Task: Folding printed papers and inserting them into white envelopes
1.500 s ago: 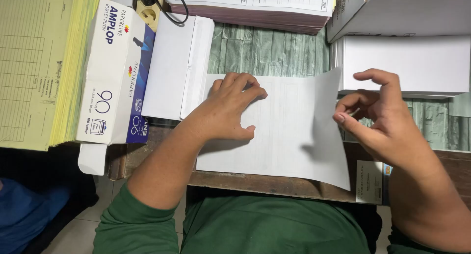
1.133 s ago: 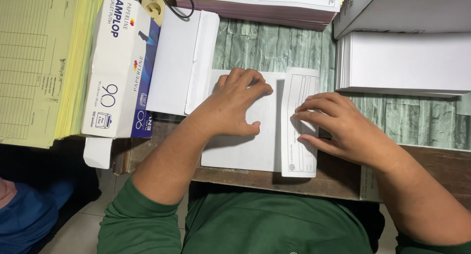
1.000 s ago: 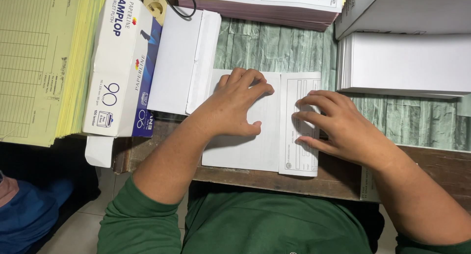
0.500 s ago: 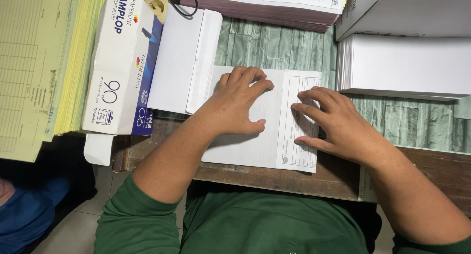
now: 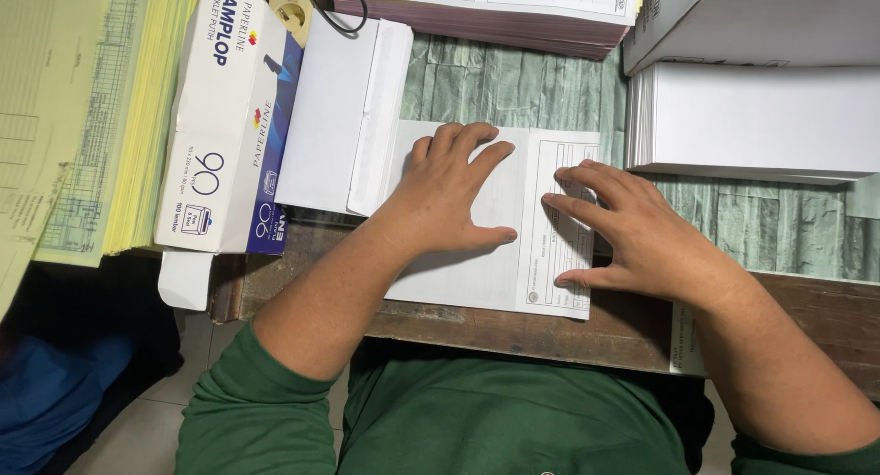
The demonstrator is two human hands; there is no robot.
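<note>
Paper sheet [image 5: 467,273] lay under both flat, spread hands, left [image 5: 454,195], right [image 5: 632,232]; uneven pressing could skew its folded flap [image 5: 559,255].

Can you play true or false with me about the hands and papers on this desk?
1. Both hands press flat on the folded paper. True.
2. The right hand holds a pen. False: it holds nothing and lies on the paper's folded-over flap.
3. A stack of yellow forms sits at the far left. True.
4. The left hand rests on the envelope box. False: it rests on the folded paper.
5. The person's sleeves are red. False: green.
</note>
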